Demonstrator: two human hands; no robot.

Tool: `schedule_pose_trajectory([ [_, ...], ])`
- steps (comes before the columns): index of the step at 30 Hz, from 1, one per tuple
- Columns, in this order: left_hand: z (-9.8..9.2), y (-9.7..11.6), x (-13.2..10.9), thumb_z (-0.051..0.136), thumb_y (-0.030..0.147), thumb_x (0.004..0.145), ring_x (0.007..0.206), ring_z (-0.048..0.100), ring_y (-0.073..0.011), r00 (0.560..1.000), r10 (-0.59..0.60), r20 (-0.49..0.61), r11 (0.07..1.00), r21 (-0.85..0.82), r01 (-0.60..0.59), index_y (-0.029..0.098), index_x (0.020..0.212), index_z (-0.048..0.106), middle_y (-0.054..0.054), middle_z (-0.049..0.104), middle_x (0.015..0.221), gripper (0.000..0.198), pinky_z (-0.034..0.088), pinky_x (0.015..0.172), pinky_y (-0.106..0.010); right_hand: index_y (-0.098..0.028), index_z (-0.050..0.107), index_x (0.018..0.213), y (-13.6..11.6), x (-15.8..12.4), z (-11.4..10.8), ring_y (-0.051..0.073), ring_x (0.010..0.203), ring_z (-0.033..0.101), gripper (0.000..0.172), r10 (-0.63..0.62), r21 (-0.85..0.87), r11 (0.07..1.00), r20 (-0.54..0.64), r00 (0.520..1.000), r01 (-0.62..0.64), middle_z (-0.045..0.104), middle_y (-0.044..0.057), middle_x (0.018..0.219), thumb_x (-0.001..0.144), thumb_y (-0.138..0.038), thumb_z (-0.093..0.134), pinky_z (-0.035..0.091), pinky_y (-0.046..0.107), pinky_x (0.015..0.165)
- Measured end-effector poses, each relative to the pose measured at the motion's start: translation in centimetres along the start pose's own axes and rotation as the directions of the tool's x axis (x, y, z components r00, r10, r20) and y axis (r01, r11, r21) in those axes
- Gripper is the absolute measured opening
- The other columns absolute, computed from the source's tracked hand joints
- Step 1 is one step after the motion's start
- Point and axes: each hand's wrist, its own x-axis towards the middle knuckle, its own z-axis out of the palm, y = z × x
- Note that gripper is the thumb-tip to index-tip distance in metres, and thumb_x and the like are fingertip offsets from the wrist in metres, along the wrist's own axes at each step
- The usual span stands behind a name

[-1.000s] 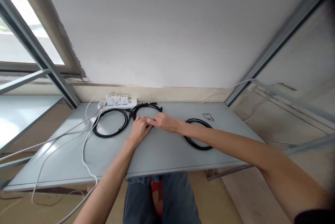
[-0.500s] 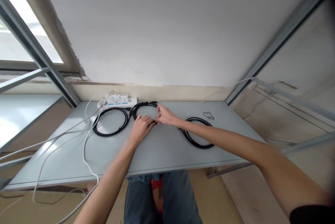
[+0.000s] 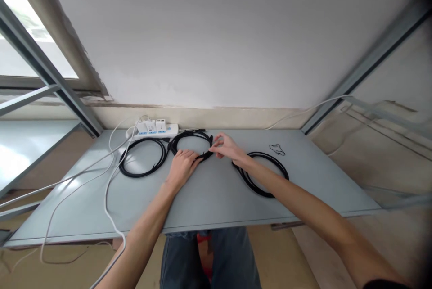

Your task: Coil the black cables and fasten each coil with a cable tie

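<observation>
A coil of black cable lies at the back middle of the grey table. My left hand rests at its near edge, thumb and fingers closed on the cable. At the coil's right side is my right hand, its thumb and forefinger pinched together close to the cable. Whatever lies between those fingertips is too small to make out. To the left is a second black cable coil. A third black cable coil sits to the right, partly under my right forearm.
A white power strip with plugged-in adapters stands against the wall. White cords run from it across the table's left side and over the front edge. Thin black ties lie at the right. Metal posts rise at both ends.
My right hand has moved slightly right, along the middle coil's edge, and its fingers have spread a little. My left hand stays on the cable. The view has shifted slightly.
</observation>
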Motion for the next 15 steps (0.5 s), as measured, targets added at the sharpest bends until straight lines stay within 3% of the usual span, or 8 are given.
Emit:
schedule_pose_trajectory([
  [2, -0.2, 0.2, 0.1, 0.043, 0.04, 0.106, 0.081, 0.063, -0.0218, 1.0, -0.031, 0.006, 1.0, 0.007, 0.031, 0.02, 0.09, 0.062, -0.005, 0.07, 0.085, 0.032, 0.037, 0.075, -0.035, -0.023, 0.05, 0.094, 1.0, 0.4, -1.0, 0.01, 0.049, 0.056, 0.037, -0.115, 0.006, 0.993, -0.105, 0.988, 0.116, 0.063, -0.004, 0.077, 0.07, -0.027, 0.078, 0.045, 0.022, 0.044],
  [5, -0.3, 0.6, 0.3, 0.04, 0.041, 0.107, 0.072, 0.063, -0.0215, 0.998, -0.055, 0.035, 0.997, 0.05, 0.053, 0.02, 0.088, 0.057, -0.005, 0.069, 0.077, 0.033, 0.037, 0.07, -0.034, -0.023, 0.048, 0.096, 2.4, 0.6, -2.2, 0.011, 0.056, 0.057, 0.026, -0.239, -0.048, 0.971, -0.273, 0.932, 0.235, 0.061, -0.002, 0.087, 0.079, -0.032, 0.066, 0.046, 0.023, 0.05],
  [9, -0.2, 1.3, 0.1, 0.041, 0.04, 0.106, 0.056, 0.058, -0.0184, 0.998, -0.022, 0.057, 0.996, 0.084, 0.017, 0.021, 0.082, 0.052, -0.002, 0.063, 0.064, 0.033, 0.03, 0.057, -0.032, -0.022, 0.051, 0.104, 3.1, -0.4, -2.6, 0.013, 0.065, 0.056, 0.016, -0.435, -0.394, 0.867, -0.301, 0.849, 0.305, 0.061, 0.003, 0.096, 0.089, -0.025, 0.054, 0.048, 0.03, 0.068],
  [11, -0.5, 1.3, -0.3, 0.04, 0.041, 0.106, 0.051, 0.055, -0.0157, 0.999, -0.019, -0.031, 0.999, 0.041, 0.02, 0.022, 0.077, 0.049, -0.001, 0.058, 0.059, 0.036, 0.029, 0.054, -0.031, -0.021, 0.051, 0.109, 3.1, -1.4, -2.1, 0.016, 0.072, 0.056, 0.018, -0.512, -0.517, 0.79, -0.26, 0.819, 0.33, 0.061, 0.005, 0.098, 0.091, -0.021, 0.05, 0.047, 0.033, 0.077],
  [13, -1.1, 1.2, -0.8, 0.041, 0.044, 0.105, 0.049, 0.051, -0.0134, 0.974, -0.083, -0.209, 0.996, -0.041, 0.076, 0.022, 0.074, 0.046, 0.001, 0.052, 0.055, 0.039, 0.031, 0.053, -0.03, -0.021, 0.049, 0.114, 3.3, -2.4, -1.2, 0.018, 0.078, 0.055, 0.022, -0.542, -0.529, 0.771, -0.256, 0.8, 0.354, 0.06, 0.006, 0.102, 0.092, -0.02, 0.049, 0.047, 0.035, 0.082],
  [14, -1.6, 1.0, -0.9, 0.042, 0.047, 0.104, 0.048, 0.049, -0.0127, 0.935, -0.157, -0.319, 0.986, -0.097, 0.133, 0.022, 0.074, 0.046, 0.002, 0.049, 0.054, 0.039, 0.032, 0.053, -0.029, -0.021, 0.047, 0.115, 3.4, -2.8, -0.7, 0.018, 0.08, 0.055, 0.023, -0.537, -0.504, 0.787, -0.273, 0.798, 0.356, 0.059, 0.006, 0.104, 0.093, -0.021, 0.049, 0.047, 0.035, 0.082],
  [15, -2.2, 0.8, -0.9, 0.043, 0.049, 0.103, 0.047, 0.046, -0.0121, 0.865, -0.263, -0.426, 0.963, -0.171, 0.209, 0.022, 0.075, 0.046, 0.003, 0.045, 0.054, 0.039, 0.032, 0.052, -0.029, -0.021, 0.046, 0.114, 3.6, -3.1, -0.2, 0.018, 0.082, 0.055, 0.021, -0.525, -0.467, 0.807, -0.29, 0.8, 0.36, 0.058, 0.006, 0.104, 0.093, -0.022, 0.05, 0.047, 0.034, 0.082],
])
